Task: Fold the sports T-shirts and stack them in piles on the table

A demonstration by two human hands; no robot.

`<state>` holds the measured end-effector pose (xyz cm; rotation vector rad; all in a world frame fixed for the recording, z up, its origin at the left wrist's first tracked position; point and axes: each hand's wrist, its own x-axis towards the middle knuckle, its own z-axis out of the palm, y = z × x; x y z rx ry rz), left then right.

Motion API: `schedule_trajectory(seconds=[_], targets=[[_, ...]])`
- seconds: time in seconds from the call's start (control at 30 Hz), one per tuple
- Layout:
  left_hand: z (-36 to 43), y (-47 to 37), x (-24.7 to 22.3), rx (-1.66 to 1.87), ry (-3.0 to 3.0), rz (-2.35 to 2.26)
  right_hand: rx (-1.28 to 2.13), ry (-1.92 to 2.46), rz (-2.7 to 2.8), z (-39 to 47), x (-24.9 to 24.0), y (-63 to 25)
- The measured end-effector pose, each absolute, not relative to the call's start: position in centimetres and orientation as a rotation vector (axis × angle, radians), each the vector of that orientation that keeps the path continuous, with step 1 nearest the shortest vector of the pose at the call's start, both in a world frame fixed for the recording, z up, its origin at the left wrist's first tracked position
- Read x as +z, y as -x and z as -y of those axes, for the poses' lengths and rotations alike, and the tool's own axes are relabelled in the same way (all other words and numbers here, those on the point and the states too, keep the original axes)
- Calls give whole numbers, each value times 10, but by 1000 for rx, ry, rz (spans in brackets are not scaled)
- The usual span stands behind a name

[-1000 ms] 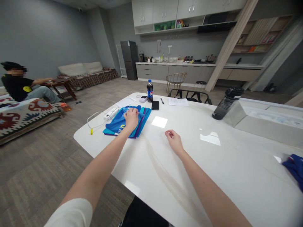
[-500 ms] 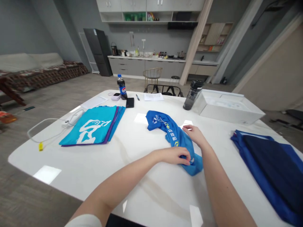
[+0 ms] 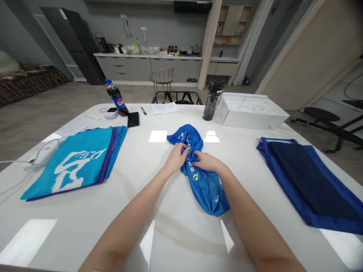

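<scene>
A crumpled blue shirt [image 3: 205, 187] with white and yellow print lies bunched lengthwise on the white table in the head view. My left hand [image 3: 176, 156] is closed on its left side, thumb and fingers pinching the cloth near the lettering. Opposite it, my right hand [image 3: 209, 162] has its fingertips curled into the fabric on the right side, closed on a fold. Between the two hands runs the printed strip, partly hidden in creases. The lighter lower end of the shirt rests on the table nearer to me.
To the left lies a stack of folded turquoise and purple shirts [image 3: 82, 160], beside a white power strip [image 3: 42, 155]. Dark blue folded clothes [image 3: 309, 181] are at the right. Further back stand a cola bottle [image 3: 117, 98], phone [image 3: 133, 119], black water bottle [image 3: 212, 101] and white box [image 3: 249, 113].
My left hand has moved from the shirt's near end up to its printed part. My right hand also lies on the print now. The view has turned rightward.
</scene>
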<state>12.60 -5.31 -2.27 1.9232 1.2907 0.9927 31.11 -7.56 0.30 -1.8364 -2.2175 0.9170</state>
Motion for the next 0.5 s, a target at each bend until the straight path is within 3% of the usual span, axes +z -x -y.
schedule_trajectory(seconds=[0.17,0.23,0.5], targets=[[57,-128,-28,979,-2092,-1155,1776,1343,2111,83,16,-310],[58,-126,-34,870,-2209,-1143,1867,1275,2043,80,20,-322],[66,-163,-34,565,-2410,-1511,920,1987,1935,57,20,-373]])
